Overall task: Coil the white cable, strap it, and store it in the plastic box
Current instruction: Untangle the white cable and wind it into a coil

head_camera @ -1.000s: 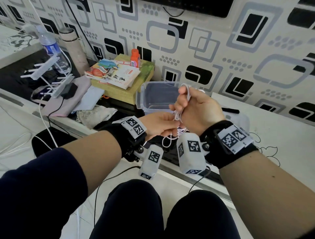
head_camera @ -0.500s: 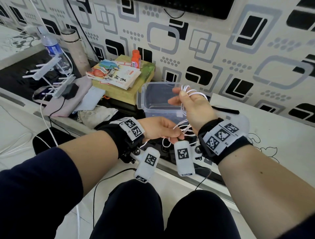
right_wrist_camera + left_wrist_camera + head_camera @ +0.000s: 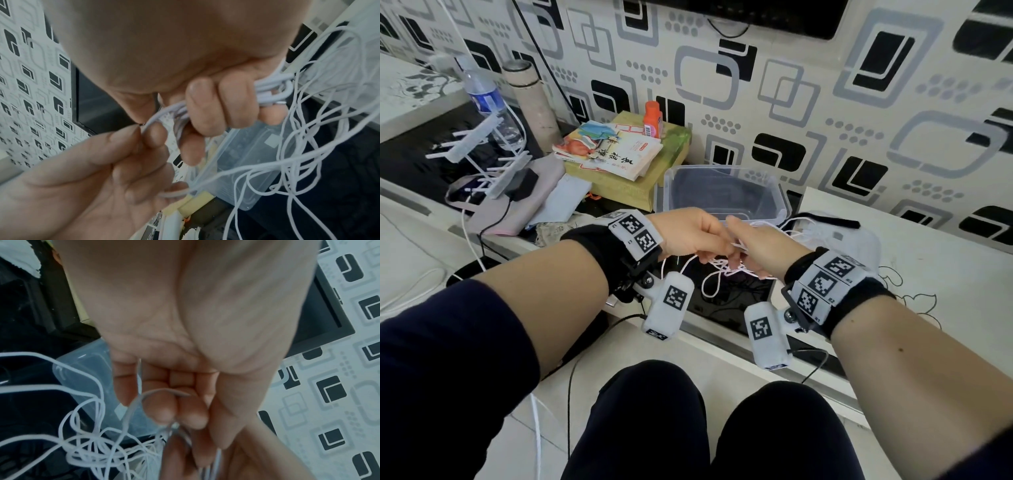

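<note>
Person seen from the head view. Dark navy sleeves [image 3: 448,349] pushed above the forearms; dark trousers [image 3: 654,421] over both knees. Each wrist carries a black band [image 3: 599,253] bearing white blocks [image 3: 637,234] printed with square black-and-white markers (a white marked camera pod [image 3: 669,310] hangs beneath each), trailing thin black cables [image 3: 571,394].

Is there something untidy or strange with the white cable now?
Yes. The white cable is no neat coil: loose, crossing loops hang tangled below the right hand, which grips one bunch, while the left hand pinches a strand. The plastic box holds no cable.
</note>
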